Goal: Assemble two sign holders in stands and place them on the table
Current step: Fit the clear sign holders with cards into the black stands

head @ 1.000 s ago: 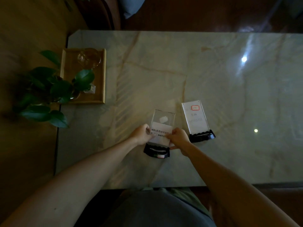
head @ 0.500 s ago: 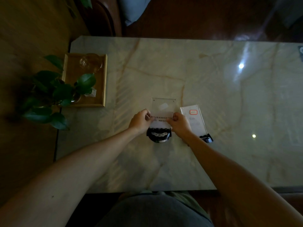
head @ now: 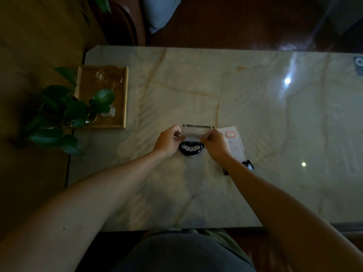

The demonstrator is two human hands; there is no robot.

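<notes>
A clear acrylic sign holder stands nearly upright in a black stand at the middle of the marble table. My left hand pinches its left edge and my right hand pinches its right edge. Just to the right, a second sign holder with a white sheet and a red-outlined label leans back in its own black stand, partly hidden behind my right forearm.
A wooden tray with a glass bowl sits at the table's left end, overhung by a leafy plant. A small dark object lies at the far right edge. A chair and cushion stand beyond the table.
The sign holder in my hands, with its stand, has moved away from me and tipped upright, so I now see its top edge. The second sign holder has stayed in place.
</notes>
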